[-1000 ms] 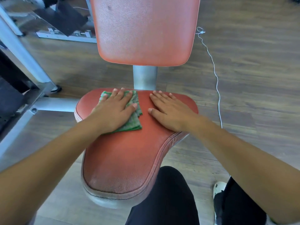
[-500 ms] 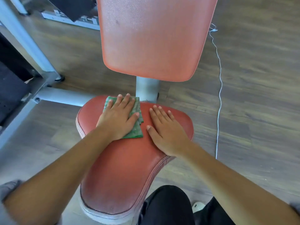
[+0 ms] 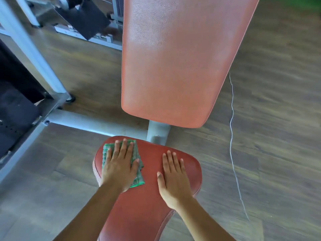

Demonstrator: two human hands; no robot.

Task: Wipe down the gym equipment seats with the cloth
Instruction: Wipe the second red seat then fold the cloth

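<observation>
**A:** Item one, the seat?
**B:** Red padded seat (image 3: pixel 147 214), bottom centre, mounted on a grey post (image 3: pixel 158 131).

**A:** Cloth?
**B:** Green cloth (image 3: pixel 139 178), folded, lying on the far left part of the seat near its rear edge. It is mostly covered by the left hand.

**A:** Hands?
**B:** Left hand (image 3: pixel 119 167): flat, fingers straight and slightly spread, pressing down on the cloth, with no finger curled round it. Right hand (image 3: pixel 173 178): flat, palm down on the bare seat to the right of the cloth, fingers straight, holding nothing, not touching the cloth.

**A:** Remainder?
**B:** Red backrest (image 3: pixel 173 58), behind the seat and above the post. Grey metal frame (image 3: pixel 86 122), running left from the post. White cord (image 3: pixel 231 119), lying on the wooden floor (image 3: pixel 278 136) to the right of the seat.
</observation>
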